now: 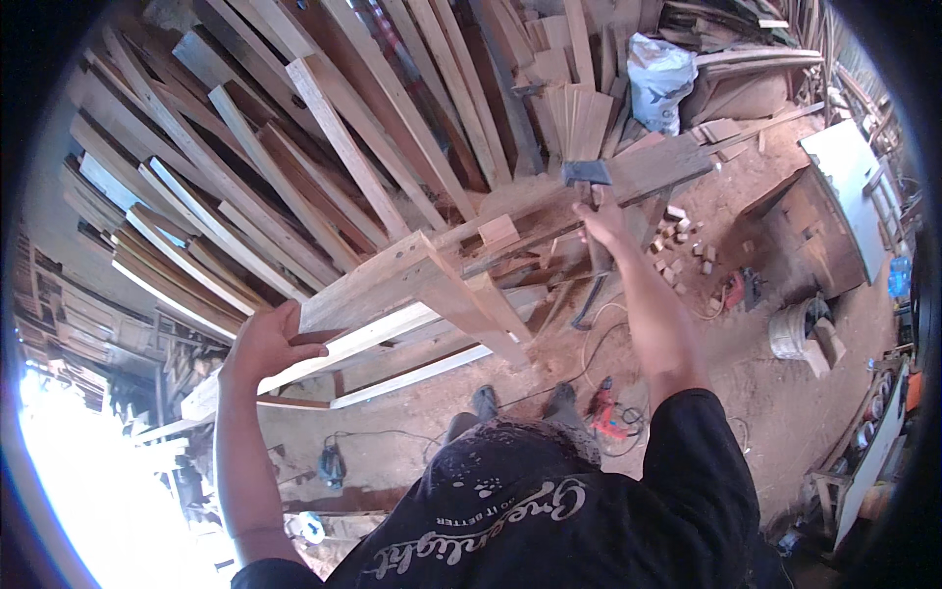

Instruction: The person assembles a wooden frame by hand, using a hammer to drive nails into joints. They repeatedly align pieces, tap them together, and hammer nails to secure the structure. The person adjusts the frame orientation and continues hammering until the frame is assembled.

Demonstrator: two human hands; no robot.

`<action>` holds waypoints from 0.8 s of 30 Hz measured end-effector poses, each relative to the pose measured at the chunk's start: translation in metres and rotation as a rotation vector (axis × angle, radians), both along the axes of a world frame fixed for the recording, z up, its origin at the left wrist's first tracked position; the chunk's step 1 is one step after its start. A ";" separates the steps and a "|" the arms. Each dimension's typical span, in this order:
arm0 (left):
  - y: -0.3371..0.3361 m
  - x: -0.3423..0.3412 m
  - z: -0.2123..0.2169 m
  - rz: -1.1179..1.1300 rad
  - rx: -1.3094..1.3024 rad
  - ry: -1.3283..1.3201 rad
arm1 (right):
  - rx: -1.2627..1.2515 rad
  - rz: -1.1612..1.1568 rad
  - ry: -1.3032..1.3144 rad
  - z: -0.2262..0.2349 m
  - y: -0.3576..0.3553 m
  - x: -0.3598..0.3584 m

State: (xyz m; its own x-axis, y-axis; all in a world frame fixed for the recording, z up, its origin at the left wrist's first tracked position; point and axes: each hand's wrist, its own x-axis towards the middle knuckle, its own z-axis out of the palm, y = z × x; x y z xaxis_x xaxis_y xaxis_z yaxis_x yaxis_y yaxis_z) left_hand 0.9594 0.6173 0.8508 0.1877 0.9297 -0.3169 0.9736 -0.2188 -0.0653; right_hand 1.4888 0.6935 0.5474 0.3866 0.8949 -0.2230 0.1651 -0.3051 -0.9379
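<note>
A long pale wooden frame (365, 279) with parallel rails and a broad crosspiece at its right end lies slanted before me. My left hand (263, 346) grips its top rail near the left end, thumb along the near side. To the right, my right hand (601, 218) is closed round the handle of a hammer (586, 174). The dark hammer head is over a grey-brown plank (667, 162), apart from the frame; whether it touches the plank I cannot tell. A small wood block (498, 232) sits by the frame's right end.
Many boards (343, 142) lean upright along the far side. Wood offcuts (677, 240) litter the floor, near a red power tool (736, 290). Another red tool (610, 412) with a cord lies by my feet. A bucket (788, 332) and a white sack (659, 83) stand right.
</note>
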 end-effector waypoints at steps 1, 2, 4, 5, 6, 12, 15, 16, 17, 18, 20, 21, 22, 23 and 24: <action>-0.003 -0.005 -0.002 0.011 0.010 -0.005 | -0.011 0.015 -0.039 -0.006 0.002 0.007; -0.002 -0.008 -0.006 -0.008 0.051 -0.088 | -0.076 0.047 -0.174 -0.023 0.004 0.021; 0.008 -0.002 -0.007 -0.020 0.044 -0.020 | -0.166 0.102 -0.493 -0.043 0.004 0.042; 0.009 -0.002 -0.008 -0.011 0.037 0.017 | -0.193 0.131 -0.664 -0.046 0.003 0.041; -0.001 -0.017 -0.017 -0.008 0.076 -0.049 | -0.167 0.189 -0.865 -0.023 -0.004 0.012; -0.010 -0.034 -0.031 0.029 0.158 -0.142 | 0.658 0.657 -0.100 0.079 -0.073 -0.153; -0.009 -0.021 -0.024 0.133 0.078 -0.071 | 0.818 0.536 -0.017 0.090 -0.093 -0.205; -0.007 -0.020 -0.022 0.139 0.088 -0.039 | 0.832 0.470 0.046 0.077 -0.093 -0.221; -0.009 -0.020 -0.023 0.159 0.098 -0.007 | 0.841 0.416 0.113 0.067 -0.095 -0.235; -0.014 -0.015 -0.022 0.199 0.105 -0.064 | 0.964 0.352 -0.008 0.061 -0.093 -0.239; -0.023 0.000 -0.017 0.246 0.115 -0.119 | 0.956 0.333 -0.024 0.056 -0.097 -0.242; -0.023 0.002 -0.015 0.249 0.122 -0.119 | 0.956 0.318 -0.041 0.054 -0.100 -0.243; -0.020 -0.004 -0.017 0.284 0.069 -0.007 | 0.948 0.319 -0.052 0.050 -0.104 -0.244; -0.025 -0.009 -0.018 0.262 0.104 -0.108 | 0.904 0.345 -0.047 0.046 -0.108 -0.245; -0.029 -0.021 -0.024 0.224 0.155 -0.168 | 0.868 0.367 -0.052 0.043 -0.112 -0.247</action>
